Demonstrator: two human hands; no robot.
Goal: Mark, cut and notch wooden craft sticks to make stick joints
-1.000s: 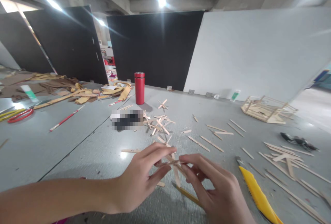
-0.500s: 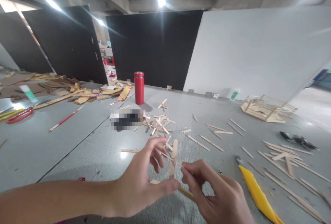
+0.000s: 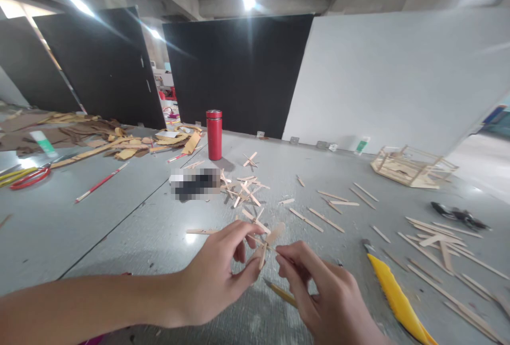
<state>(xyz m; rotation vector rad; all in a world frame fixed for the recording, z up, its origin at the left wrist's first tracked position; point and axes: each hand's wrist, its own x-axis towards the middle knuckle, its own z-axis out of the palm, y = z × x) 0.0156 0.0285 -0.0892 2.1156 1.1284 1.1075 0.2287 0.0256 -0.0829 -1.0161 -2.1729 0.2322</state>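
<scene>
Between my hands, just above the table, are crossed wooden craft sticks (image 3: 263, 252); the upper end of one is blurred. My left hand (image 3: 223, 265) has its thumb and fingers closed on the sticks from the left. From the other side, my right hand (image 3: 319, 286) pinches the tip of the thin crosspiece between thumb and fingertips. A narrow yellow tool with a pointed grey tip (image 3: 282, 293) shows below the sticks and runs behind my right hand; I cannot tell whether that hand touches it. Beyond my fingers lies another crossed pair of sticks (image 3: 257, 220).
A yellow utility knife (image 3: 392, 292) lies right of my right hand, near scattered sticks (image 3: 434, 238). More sticks (image 3: 245, 191) are piled ahead, by a red flask (image 3: 214, 136). A wooden stick frame (image 3: 414, 167) stands back right. Scissors (image 3: 30, 177) and cardboard scraps (image 3: 119, 145) lie left.
The crossed sticks have tilted and turned between my hands. My left thumb has moved up and closed on them, and its fingers have come down. My right hand keeps its pinch, shifted slightly left.
</scene>
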